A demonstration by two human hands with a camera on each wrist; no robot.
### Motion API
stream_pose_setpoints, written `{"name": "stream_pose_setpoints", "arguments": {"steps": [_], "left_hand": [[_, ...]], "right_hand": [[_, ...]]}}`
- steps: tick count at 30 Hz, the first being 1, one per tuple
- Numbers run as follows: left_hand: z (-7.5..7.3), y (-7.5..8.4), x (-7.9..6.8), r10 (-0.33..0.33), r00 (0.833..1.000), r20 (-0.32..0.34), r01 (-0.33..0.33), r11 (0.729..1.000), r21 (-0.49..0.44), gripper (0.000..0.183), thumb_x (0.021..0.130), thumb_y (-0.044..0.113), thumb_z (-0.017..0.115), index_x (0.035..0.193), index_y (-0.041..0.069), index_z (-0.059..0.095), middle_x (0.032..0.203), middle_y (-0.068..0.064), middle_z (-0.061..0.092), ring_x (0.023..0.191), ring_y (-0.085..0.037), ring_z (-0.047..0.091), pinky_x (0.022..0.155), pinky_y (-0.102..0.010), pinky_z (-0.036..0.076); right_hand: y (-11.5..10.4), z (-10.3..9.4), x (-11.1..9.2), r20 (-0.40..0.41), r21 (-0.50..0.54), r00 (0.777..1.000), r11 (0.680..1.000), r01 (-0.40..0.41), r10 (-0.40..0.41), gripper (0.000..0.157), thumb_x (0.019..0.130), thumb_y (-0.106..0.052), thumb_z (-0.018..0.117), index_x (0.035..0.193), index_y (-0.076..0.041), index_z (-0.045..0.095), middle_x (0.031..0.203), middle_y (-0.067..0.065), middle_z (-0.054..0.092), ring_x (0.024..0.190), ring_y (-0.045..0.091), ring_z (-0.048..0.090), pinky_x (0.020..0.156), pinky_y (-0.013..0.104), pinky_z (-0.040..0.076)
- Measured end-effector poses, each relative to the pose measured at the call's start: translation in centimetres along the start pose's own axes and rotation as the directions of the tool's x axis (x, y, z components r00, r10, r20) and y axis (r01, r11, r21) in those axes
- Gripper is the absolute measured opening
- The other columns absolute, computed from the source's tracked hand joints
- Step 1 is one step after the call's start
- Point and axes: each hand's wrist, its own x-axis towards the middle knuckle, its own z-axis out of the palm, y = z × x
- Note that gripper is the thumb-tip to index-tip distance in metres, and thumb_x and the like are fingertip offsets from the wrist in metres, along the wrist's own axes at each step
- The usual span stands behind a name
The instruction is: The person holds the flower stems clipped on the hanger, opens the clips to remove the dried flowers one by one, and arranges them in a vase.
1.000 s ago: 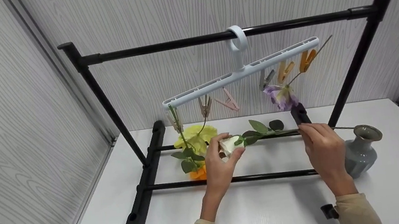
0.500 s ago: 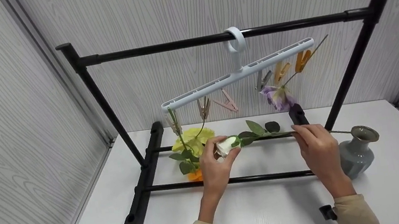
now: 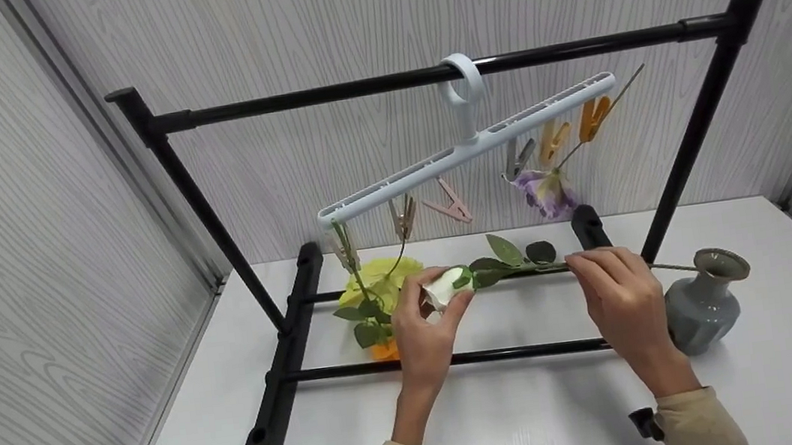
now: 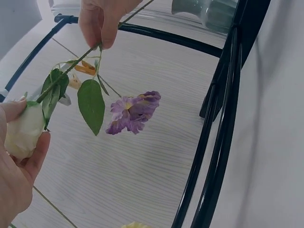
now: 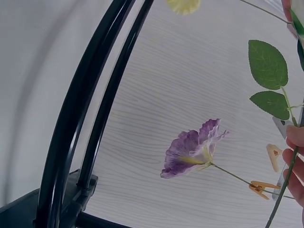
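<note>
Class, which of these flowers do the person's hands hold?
The white flower: left hand holding its bloom, right hand pinching its stem. Neither hand holds the purple flower, yellow flower or orange flower.

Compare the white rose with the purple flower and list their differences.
The white rose is held by the left hand and right hand; the purple flower hangs bloom-down from an orange clip. The white rose carries green leaves; the purple flower's visible stem is bare. Both have one bloom.
</note>
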Motion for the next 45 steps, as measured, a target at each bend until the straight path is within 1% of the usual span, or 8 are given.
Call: {"name": "stream_pose_setpoints", "arguments": {"steps": [7, 19, 24, 27, 32, 39, 42, 45], "left_hand": [[0.1, 0.2, -0.1, 0.061, 0.998, -0.024, -0.061, 0.998, 0.011, 0.036, 0.09, 0.012, 0.082, 0.121, 0.003, 0.065, 0.118, -0.012, 0.066, 0.102, -0.025, 0.066, 0.084, -0.035, 0.06], [-0.3, 0.0, 0.2, 0.114, 0.993, -0.021, -0.111, 0.989, 0.102, 0.039, 0.093, 0.011, 0.078, 0.127, 0.001, 0.062, 0.12, -0.009, 0.066, 0.102, -0.022, 0.064, 0.086, -0.034, 0.057], [-1.2, -0.4, 0.7, 0.162, 0.98, -0.114, -0.149, 0.982, 0.114, 0.025, 0.097, 0.004, 0.071, 0.121, 0.0, 0.063, 0.115, -0.009, 0.067, 0.107, -0.024, 0.067, 0.087, -0.033, 0.057], [-1.9, -0.7, 1.0, 0.201, 0.948, -0.246, -0.165, 0.974, 0.158, 0.012, 0.098, -0.001, 0.066, 0.11, -0.001, 0.067, 0.106, -0.009, 0.07, 0.099, -0.022, 0.067, 0.082, -0.03, 0.056], [-3.1, -0.8, 1.3, 0.282, 0.85, -0.446, -0.194, 0.953, 0.233, 0.005, 0.097, -0.005, 0.061, 0.096, -0.004, 0.065, 0.09, -0.011, 0.067, 0.082, -0.017, 0.061, 0.073, -0.024, 0.051], [-4.2, -1.2, 1.8, 0.425, 0.727, -0.539, -0.291, 0.902, 0.319, 0.012, 0.096, 0.002, 0.061, 0.1, -0.008, 0.057, 0.096, -0.018, 0.058, 0.092, -0.02, 0.055, 0.081, -0.028, 0.044], [-4.5, -1.5, 2.0, 0.421, 0.717, -0.555, -0.265, 0.902, 0.342, 0.02, 0.095, 0.002, 0.063, 0.108, -0.01, 0.054, 0.106, -0.021, 0.056, 0.103, -0.021, 0.053, 0.085, -0.032, 0.041], [-4.5, -1.8, 2.0, 0.364, 0.75, -0.552, -0.2, 0.921, 0.335, 0.026, 0.094, -0.002, 0.065, 0.115, -0.011, 0.051, 0.114, -0.023, 0.053, 0.11, -0.024, 0.051, 0.088, -0.035, 0.04]], "right_hand": [[-0.1, -0.4, 0.3, 0.062, -0.03, 0.998, 0.999, -0.014, 0.016, 0.019, 0.083, 0.015, 0.076, 0.097, 0.003, 0.074, 0.089, 0.017, 0.068, 0.077, 0.036, 0.062, 0.065, 0.049, 0.052], [0.3, -0.9, 0.5, 0.01, -0.039, 0.999, 0.998, -0.045, 0.045, 0.018, 0.082, 0.019, 0.072, 0.091, 0.003, 0.074, 0.085, 0.016, 0.068, 0.074, 0.036, 0.061, 0.062, 0.048, 0.05], [0.7, -1.3, 0.7, -0.027, -0.046, 0.997, 0.997, -0.068, 0.067, 0.016, 0.081, 0.017, 0.075, 0.09, 0.004, 0.074, 0.084, 0.017, 0.068, 0.072, 0.036, 0.06, 0.06, 0.047, 0.047], [0.9, -1.5, 0.8, -0.056, -0.038, 0.995, 0.996, -0.084, 0.082, 0.017, 0.08, 0.019, 0.075, 0.089, 0.004, 0.074, 0.083, 0.017, 0.067, 0.071, 0.036, 0.06, 0.06, 0.047, 0.046], [1.1, -2.0, 1.2, -0.095, -0.027, 0.99, 0.994, -0.107, 0.104, 0.017, 0.08, 0.021, 0.074, 0.087, 0.005, 0.074, 0.082, 0.019, 0.067, 0.072, 0.037, 0.06, 0.063, 0.047, 0.046], [1.4, -2.5, 1.6, -0.148, -0.022, 0.982, 0.993, -0.119, 0.114, 0.019, 0.077, 0.024, 0.074, 0.085, 0.007, 0.073, 0.081, 0.022, 0.066, 0.072, 0.04, 0.059, 0.067, 0.046, 0.045], [1.7, -2.6, 1.5, -0.161, -0.032, 0.98, 0.992, -0.124, 0.118, 0.019, 0.077, 0.024, 0.074, 0.085, 0.007, 0.073, 0.081, 0.022, 0.066, 0.072, 0.041, 0.059, 0.067, 0.047, 0.045], [2.0, -2.8, 1.3, -0.174, -0.042, 0.976, 0.989, -0.141, 0.132, 0.018, 0.076, 0.023, 0.075, 0.086, 0.008, 0.073, 0.081, 0.023, 0.066, 0.072, 0.041, 0.059, 0.067, 0.047, 0.044]]}}
